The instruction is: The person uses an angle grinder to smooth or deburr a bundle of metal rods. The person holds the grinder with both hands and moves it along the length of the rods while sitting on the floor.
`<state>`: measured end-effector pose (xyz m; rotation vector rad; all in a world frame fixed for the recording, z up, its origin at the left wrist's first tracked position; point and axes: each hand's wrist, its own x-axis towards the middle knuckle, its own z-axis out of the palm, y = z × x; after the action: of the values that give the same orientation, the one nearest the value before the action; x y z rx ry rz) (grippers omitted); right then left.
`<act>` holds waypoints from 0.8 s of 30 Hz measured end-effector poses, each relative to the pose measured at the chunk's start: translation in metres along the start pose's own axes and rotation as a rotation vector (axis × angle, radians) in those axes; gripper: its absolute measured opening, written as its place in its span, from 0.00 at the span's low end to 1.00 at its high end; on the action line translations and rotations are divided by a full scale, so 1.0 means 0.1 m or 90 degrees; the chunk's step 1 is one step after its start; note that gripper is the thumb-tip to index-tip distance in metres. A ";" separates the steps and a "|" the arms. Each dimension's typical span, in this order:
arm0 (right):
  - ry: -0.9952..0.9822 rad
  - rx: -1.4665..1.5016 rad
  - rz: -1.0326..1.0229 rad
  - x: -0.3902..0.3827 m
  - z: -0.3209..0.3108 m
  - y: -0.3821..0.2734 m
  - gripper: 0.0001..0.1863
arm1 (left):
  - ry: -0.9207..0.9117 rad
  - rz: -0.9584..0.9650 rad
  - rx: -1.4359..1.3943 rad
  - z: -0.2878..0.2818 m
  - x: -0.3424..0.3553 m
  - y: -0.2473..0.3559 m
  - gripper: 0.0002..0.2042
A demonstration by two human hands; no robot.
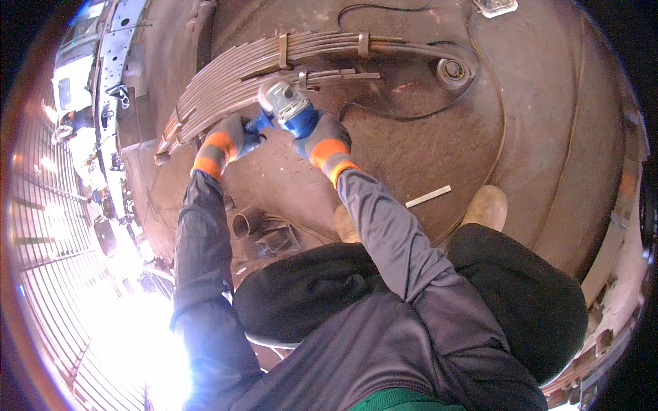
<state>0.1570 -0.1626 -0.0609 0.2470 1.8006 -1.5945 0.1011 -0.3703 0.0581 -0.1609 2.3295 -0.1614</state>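
Both my gloved hands hold a blue and silver angle grinder point(288, 104) over the near side of a rusty leaf spring pack point(236, 81). My left hand point(232, 138) is wrapped round its blue side handle point(259, 123). Behind the gear head, my right hand point(327, 140) grips the blue body. The grinder's head is close to the lower leaves, but I cannot tell whether its disc touches them. Metal clamps point(364, 45) bind the leaves, and a rolled eye point(453, 70) forms the pack's right end.
A dark cable point(411, 118) curves over the brown floor right of the grinder. A pale flat strip point(428, 196) lies between my boots point(488, 207). Near my left forearm are a short pipe piece point(245, 223) and scrap point(277, 240). Bright light floods the left side.
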 end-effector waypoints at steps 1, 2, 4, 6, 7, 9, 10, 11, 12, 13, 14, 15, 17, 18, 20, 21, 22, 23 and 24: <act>-0.009 -0.014 0.020 -0.06 0.01 -0.01 0.24 | -0.041 -0.045 0.012 0.02 -0.10 0.04 0.17; -0.022 -0.030 0.038 -0.14 0.08 -0.01 0.21 | -0.083 -0.096 0.023 0.04 -0.24 0.06 0.19; -0.029 -0.046 0.051 -0.30 0.35 0.24 0.21 | -0.129 -0.104 0.108 0.11 -0.51 0.27 0.18; -0.022 0.000 0.041 -0.48 0.48 0.39 0.22 | -0.101 -0.110 0.132 0.28 -0.66 0.23 0.19; -0.017 -0.002 0.036 -0.46 0.50 0.43 0.23 | -0.094 -0.112 0.125 0.30 -0.67 0.20 0.18; -0.006 -0.012 0.026 -0.39 0.49 0.39 0.24 | -0.074 -0.121 0.112 0.19 -0.72 0.31 0.18; 0.012 -0.019 0.004 -0.30 0.54 0.43 0.24 | -0.062 -0.127 0.108 0.12 -0.74 0.37 0.18; 0.038 -0.025 -0.024 -0.17 0.57 0.47 0.24 | -0.043 -0.129 0.107 0.05 -0.73 0.44 0.17; 0.062 -0.031 -0.051 -0.09 0.59 0.46 0.25 | -0.016 -0.116 0.114 0.03 -0.68 0.46 0.17; 0.096 0.036 -0.040 -0.05 0.58 0.49 0.26 | 0.012 -0.102 0.122 0.00 -0.62 0.49 0.17; 0.104 0.047 -0.037 -0.08 0.54 0.45 0.26 | 0.039 -0.092 0.129 -0.01 -0.58 0.48 0.16; 0.113 0.059 -0.034 -0.14 0.46 0.34 0.26 | 0.044 -0.092 0.133 -0.03 -0.57 0.47 0.15; 0.204 0.045 -0.074 -0.21 0.47 0.18 0.26 | 0.056 -0.086 0.143 -0.12 -0.55 0.47 0.14; 0.158 0.050 -0.054 -0.17 0.43 0.12 0.25 | 0.040 -0.106 0.108 -0.19 -0.55 0.46 0.14; 0.068 0.056 -0.012 -0.09 0.31 -0.02 0.24 | 0.008 -0.139 0.036 -0.32 -0.52 0.44 0.13; 0.176 0.106 -0.089 -0.05 0.42 0.03 0.22 | 0.005 -0.122 0.026 -0.33 -0.44 0.39 0.14; 0.168 0.097 -0.085 0.01 0.44 0.10 0.22 | 0.045 -0.118 0.061 -0.29 -0.39 0.35 0.14; 0.154 0.085 -0.071 -0.02 0.48 0.17 0.21 | 0.073 -0.117 0.092 -0.23 -0.44 0.37 0.14; 0.141 0.074 -0.056 -0.04 0.51 0.23 0.21 | 0.102 -0.114 0.123 -0.18 -0.48 0.40 0.14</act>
<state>0.1919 -0.2034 -0.0766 0.4182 1.9086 -1.7956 0.1188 -0.3219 0.0979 -0.2689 2.4397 -0.5042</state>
